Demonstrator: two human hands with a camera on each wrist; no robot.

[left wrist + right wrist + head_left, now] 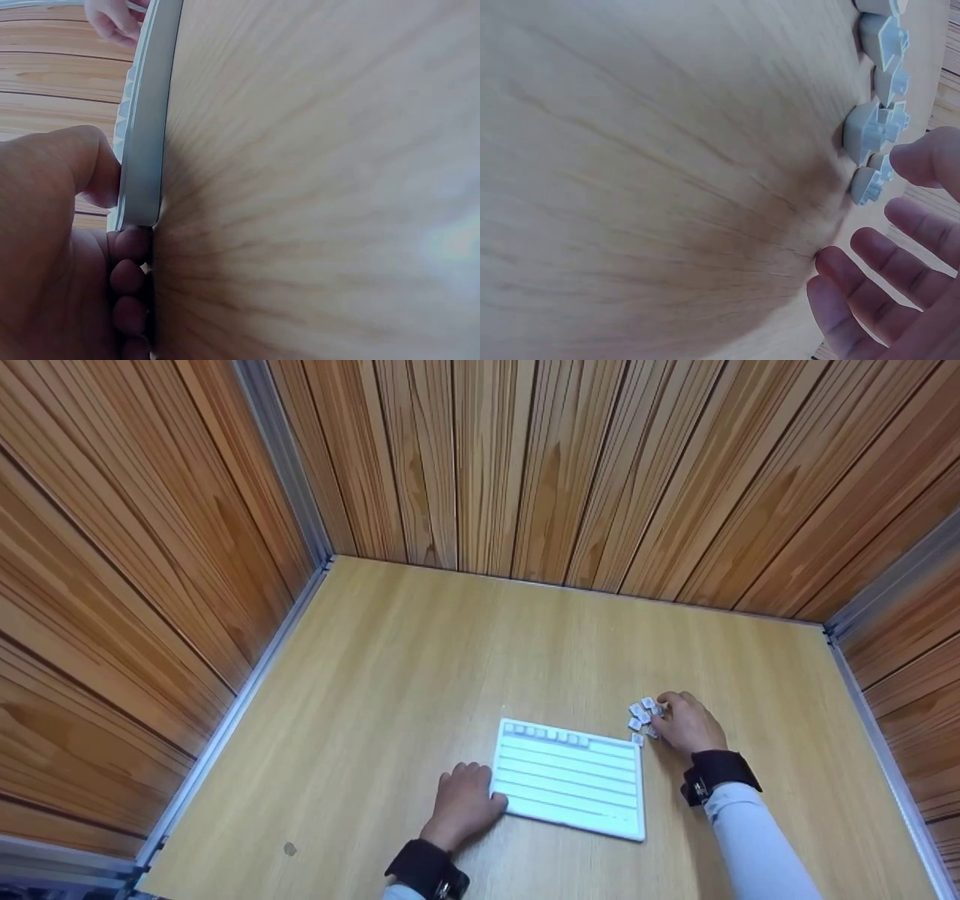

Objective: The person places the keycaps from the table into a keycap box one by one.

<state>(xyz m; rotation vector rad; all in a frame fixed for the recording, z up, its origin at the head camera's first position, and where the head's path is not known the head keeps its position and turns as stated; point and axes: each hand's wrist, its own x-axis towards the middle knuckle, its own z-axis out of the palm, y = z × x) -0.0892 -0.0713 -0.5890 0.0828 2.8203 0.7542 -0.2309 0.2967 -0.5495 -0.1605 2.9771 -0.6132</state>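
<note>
A white rectangular tray (568, 790) with long ridges lies on the table, a row of several white keycaps (541, 733) along its far edge. My left hand (465, 802) grips the tray's near left corner. In the left wrist view, the thumb (97, 165) presses on the tray's rim (146, 135), and the other fingertips lie curled beside its end. My right hand (688, 725) reaches over a small heap of loose keycaps (640, 712) beyond the tray's far right corner. Several lie with their stems showing in the right wrist view. Thumb and fingers are apart, the thumb tip close to a keycap (867, 186).
One loose keycap (637, 739) sits right by the tray's far right corner. Wood-panelled walls (480, 465) with metal edging enclose the table (390, 660) at the back and sides. A small dark round spot (290, 849) marks the table's front left.
</note>
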